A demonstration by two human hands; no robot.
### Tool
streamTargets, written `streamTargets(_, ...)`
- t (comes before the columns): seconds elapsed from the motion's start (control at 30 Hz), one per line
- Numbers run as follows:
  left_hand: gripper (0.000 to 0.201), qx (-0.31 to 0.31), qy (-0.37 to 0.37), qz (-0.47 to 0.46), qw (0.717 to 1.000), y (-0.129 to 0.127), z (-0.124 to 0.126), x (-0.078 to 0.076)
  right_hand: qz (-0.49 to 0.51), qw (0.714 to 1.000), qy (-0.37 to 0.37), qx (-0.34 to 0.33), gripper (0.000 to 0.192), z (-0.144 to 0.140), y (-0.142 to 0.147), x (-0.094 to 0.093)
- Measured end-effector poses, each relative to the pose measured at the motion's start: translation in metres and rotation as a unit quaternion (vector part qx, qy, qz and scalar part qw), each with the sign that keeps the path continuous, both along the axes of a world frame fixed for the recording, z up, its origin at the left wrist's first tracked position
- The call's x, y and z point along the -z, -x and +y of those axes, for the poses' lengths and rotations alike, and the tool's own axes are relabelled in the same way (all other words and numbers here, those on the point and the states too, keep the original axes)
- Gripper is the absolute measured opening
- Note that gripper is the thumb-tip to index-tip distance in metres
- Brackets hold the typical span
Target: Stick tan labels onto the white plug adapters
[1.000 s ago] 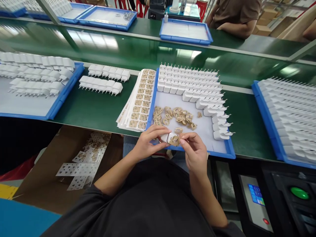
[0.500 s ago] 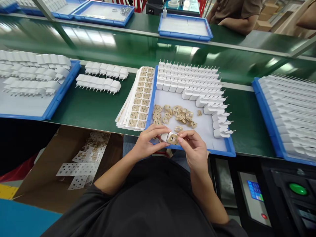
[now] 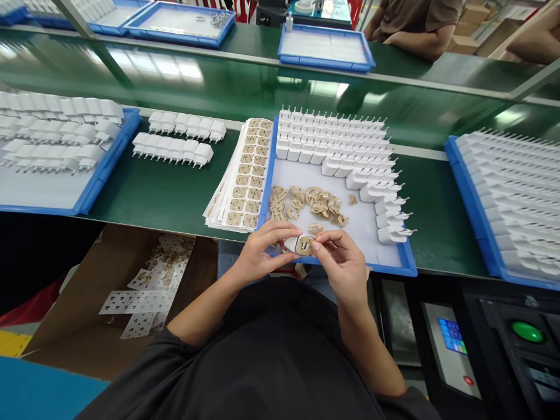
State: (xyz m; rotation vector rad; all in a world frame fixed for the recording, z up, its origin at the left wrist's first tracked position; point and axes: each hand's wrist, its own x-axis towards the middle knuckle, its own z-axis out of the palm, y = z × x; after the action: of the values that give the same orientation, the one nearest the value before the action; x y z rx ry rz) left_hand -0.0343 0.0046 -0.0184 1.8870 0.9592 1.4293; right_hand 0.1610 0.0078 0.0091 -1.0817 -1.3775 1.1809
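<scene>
Between the thumb and fingers of my left hand [image 3: 259,252] is a white power adapter [image 3: 290,244], its end face turned to the right. A tan die-cut sticker [image 3: 305,246] lies against that face, and a slot shows through its cut-out. My right hand [image 3: 345,262] pinches the sticker's right edge with thumb and forefinger. Just beyond the fingers, loose tan stickers [image 3: 321,201] are scattered in a blue-rimmed tray [image 3: 409,259]. Rows of white adapters [image 3: 332,134] with pins stand at the tray's back and right.
Left of the tray lies a stack of sticker sheets [image 3: 238,175]. Further left are two short adapter rows [image 3: 172,149] and another filled tray [image 3: 109,166]. A third filled tray [image 3: 476,204] stands right. Below left, a cardboard box [image 3: 83,303] holds scraps. A person [image 3: 415,26] sits opposite.
The sticker has shifted slightly left and now sits more squarely on the adapter's end face, with the slot clearer in its cut-out. Both hands stay almost in place.
</scene>
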Motion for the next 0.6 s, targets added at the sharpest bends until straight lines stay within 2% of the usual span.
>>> streamTargets(0.13,0.044,0.001,0.002,0.0,1.0,0.0,0.0,-0.002,-0.041,0.999,-0.01,0.007,0.006,0.0,0.002,-0.003)
streamTargets(0.23,0.041,-0.005,-0.007,0.011,1.0,0.0,-0.001,-0.002,-0.119,0.992,-0.043,0.03,0.006,-0.001,0.004,-0.005)
streamTargets(0.33,0.038,-0.015,-0.006,0.011,1.0,-0.001,-0.002,0.001,-0.174,0.98,-0.057,0.08,0.024,0.0,0.003,-0.007)
streamTargets(0.4,0.037,-0.026,0.003,-0.014,1.0,-0.001,-0.003,0.003,-0.139,0.985,-0.038,0.09,0.026,0.001,0.002,-0.006)
streamTargets(0.53,0.036,-0.035,-0.019,-0.029,0.999,-0.003,-0.002,0.005,0.002,1.0,0.01,-0.013,0.017,0.002,0.008,-0.003)
streamTargets(0.6,0.036,-0.045,-0.052,-0.012,0.998,-0.005,-0.001,0.005,0.037,0.998,0.024,-0.036,0.018,0.001,0.016,-0.001)
